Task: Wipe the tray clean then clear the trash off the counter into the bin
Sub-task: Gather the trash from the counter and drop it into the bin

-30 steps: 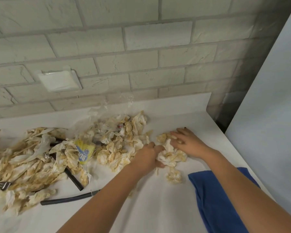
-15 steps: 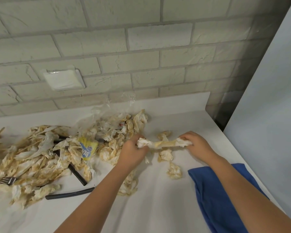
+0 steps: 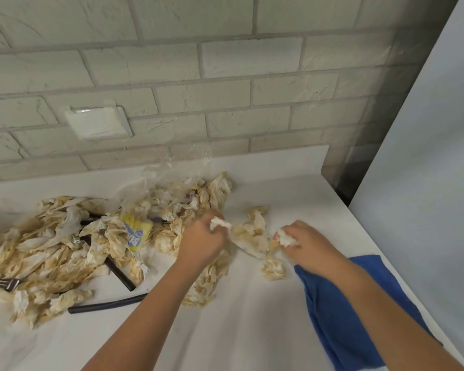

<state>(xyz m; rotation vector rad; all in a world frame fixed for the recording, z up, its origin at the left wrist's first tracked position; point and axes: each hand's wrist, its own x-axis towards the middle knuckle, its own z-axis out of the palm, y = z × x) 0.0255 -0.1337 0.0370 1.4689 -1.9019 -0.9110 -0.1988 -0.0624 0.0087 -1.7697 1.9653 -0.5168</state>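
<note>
Yellow-stained paper napkin point(image 3: 252, 234) just above white counter point(image 3: 252, 330), between both hands, left hand point(image 3: 201, 242) clenched on one end, right hand point(image 3: 306, 245) clenched on the other, napkin heap point(image 3: 65, 242) just left, blue cloth point(image 3: 359, 303) beneath right wrist

Looks like a kitchen or break-room counter: white worktop point(image 3: 252, 330) with a low upstand against a painted brick wall point(image 3: 225, 62), white wall plate point(image 3: 98, 123), heap of brown-stained paper napkins point(image 3: 51, 250), black fork point(image 3: 7, 283), yellow printed packet point(image 3: 137, 231), clear plastic wrap point(image 3: 172, 170), blue cloth point(image 3: 359, 303).
</note>
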